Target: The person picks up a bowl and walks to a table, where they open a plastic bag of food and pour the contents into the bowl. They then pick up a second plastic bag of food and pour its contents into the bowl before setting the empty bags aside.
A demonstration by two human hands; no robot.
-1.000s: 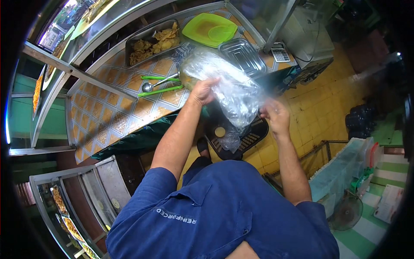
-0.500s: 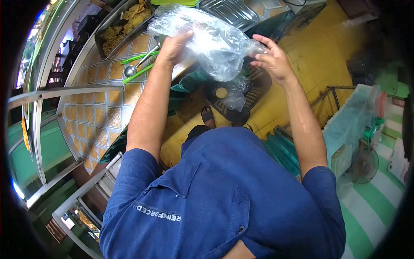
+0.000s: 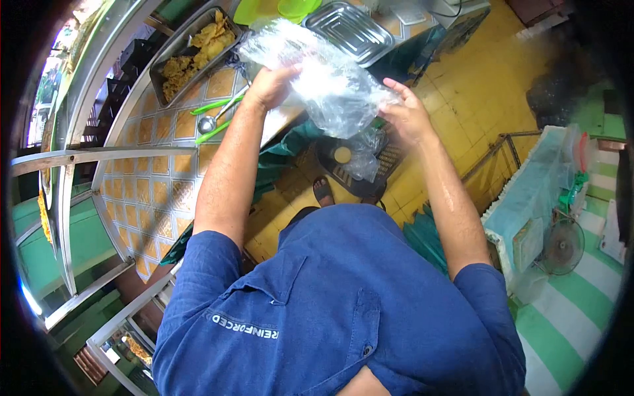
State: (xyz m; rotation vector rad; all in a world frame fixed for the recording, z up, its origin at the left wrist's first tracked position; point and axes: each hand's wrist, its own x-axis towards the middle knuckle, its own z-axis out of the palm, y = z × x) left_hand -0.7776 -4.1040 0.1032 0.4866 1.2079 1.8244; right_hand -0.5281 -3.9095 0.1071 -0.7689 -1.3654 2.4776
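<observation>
A crinkled clear plastic bag (image 3: 330, 82) stretches between my two hands, high in the view and glinting in the light. My left hand (image 3: 272, 87) grips its left side, thumb lying on top of the film. At the opposite end, my right hand (image 3: 406, 115) pinches the bag's edge between thumb and fingers, with the index finger raised. Below the bag, a black slatted plastic stool or crate (image 3: 391, 165) stands by my feet. Another clear plastic bag (image 3: 364, 158) and a round yellowish thing (image 3: 342, 155) lie on it.
On the tiled counter (image 3: 155, 168) to the left are a metal tray of fried food (image 3: 198, 56), a ladle (image 3: 207, 124) and green-handled utensils (image 3: 214, 107). An upturned-looking metal tray (image 3: 350, 32) and green plates (image 3: 257, 11) sit farther back. A fan (image 3: 561, 244) stands at right.
My right hand has moved slightly left and down, its fingers now closer together on the bag's end. The bag is drawn a little lower, and the whole view has shifted slightly.
</observation>
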